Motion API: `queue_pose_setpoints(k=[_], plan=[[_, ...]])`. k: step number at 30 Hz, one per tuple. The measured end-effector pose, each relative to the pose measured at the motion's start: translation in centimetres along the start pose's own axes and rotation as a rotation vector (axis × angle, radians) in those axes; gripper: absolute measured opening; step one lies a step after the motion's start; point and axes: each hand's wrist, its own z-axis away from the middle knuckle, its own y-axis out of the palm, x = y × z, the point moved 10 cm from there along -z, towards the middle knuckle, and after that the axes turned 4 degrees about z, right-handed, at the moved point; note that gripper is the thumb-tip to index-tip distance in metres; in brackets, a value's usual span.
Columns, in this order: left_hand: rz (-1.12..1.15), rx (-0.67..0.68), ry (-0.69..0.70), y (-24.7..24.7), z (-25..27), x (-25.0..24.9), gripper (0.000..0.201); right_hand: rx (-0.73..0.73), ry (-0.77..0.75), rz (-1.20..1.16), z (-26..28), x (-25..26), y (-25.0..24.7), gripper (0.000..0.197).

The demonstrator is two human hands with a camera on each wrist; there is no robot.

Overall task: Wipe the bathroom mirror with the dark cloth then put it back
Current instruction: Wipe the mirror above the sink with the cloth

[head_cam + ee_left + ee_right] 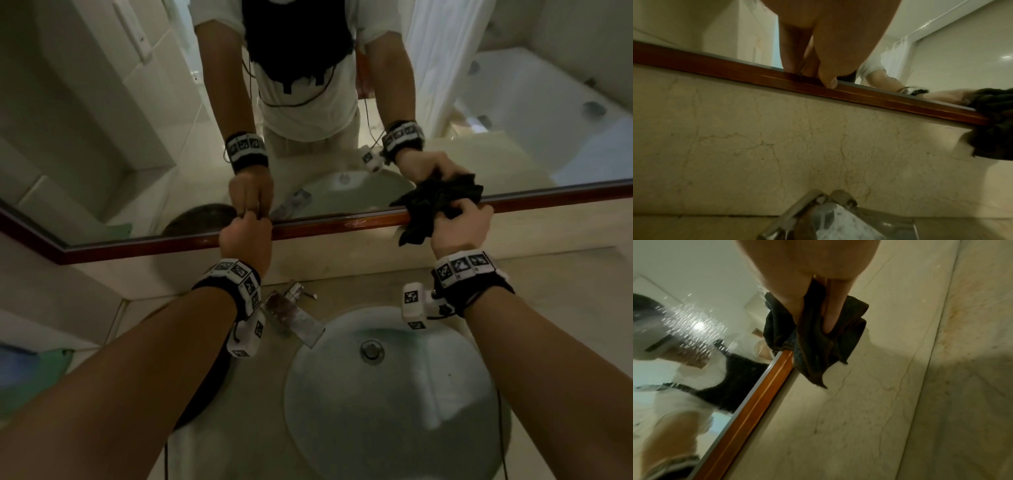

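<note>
The bathroom mirror [137,137] has a brown wooden frame [325,224] along its lower edge. My right hand [452,214] grips the bunched dark cloth [416,229] and holds it against that lower edge, over frame and glass. In the right wrist view the fingers [830,318] dig into the cloth [813,345], which drapes over the end of the frame [748,410]. My left hand [246,226] is curled, its fingertips resting on the frame further left. The left wrist view shows its thumb [828,81] touching the frame [715,68], with the cloth [995,129] at the far right.
Below the mirror is a beige marble wall strip [777,138] and counter. A round white sink [428,394] sits under my arms, with a chrome faucet [291,315] at its back left. A dark round object [205,394] lies under my left forearm and something green [51,363] at the left.
</note>
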Motion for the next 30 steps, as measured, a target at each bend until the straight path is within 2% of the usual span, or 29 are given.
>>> queue_pose_setpoints(k=[8,13,19,21,22,25,30], plan=[[0.05,-0.031,0.093,0.1,0.0,-0.2,0.022,0.103,-0.135,-0.035,8.0,6.2,6.4,0.011],[0.066,-0.053,0.16,0.1,0.0,-0.2,0.02,0.134,-0.179,-0.044,10.9,8.6,8.6,0.01],[0.036,-0.068,0.231,0.1,-0.1,-0.3,0.023,0.163,-0.201,0.048,8.8,7.8,6.9,0.02],[0.081,-0.086,0.238,-0.3,0.0,0.0,0.014,0.104,-0.148,0.074,7.3,6.7,5.4,0.022],[0.111,-0.083,0.24,-0.4,0.1,0.1,0.004,0.069,-0.114,0.071,6.5,5.9,4.6,0.023],[0.165,-0.094,0.258,0.4,-0.2,0.3,0.024,-0.002,-0.013,0.062,4.9,4.0,2.7,0.024],[0.204,-0.156,0.313,0.1,-0.1,-0.2,0.024,0.002,0.054,0.053,5.2,4.2,3.2,0.023]])
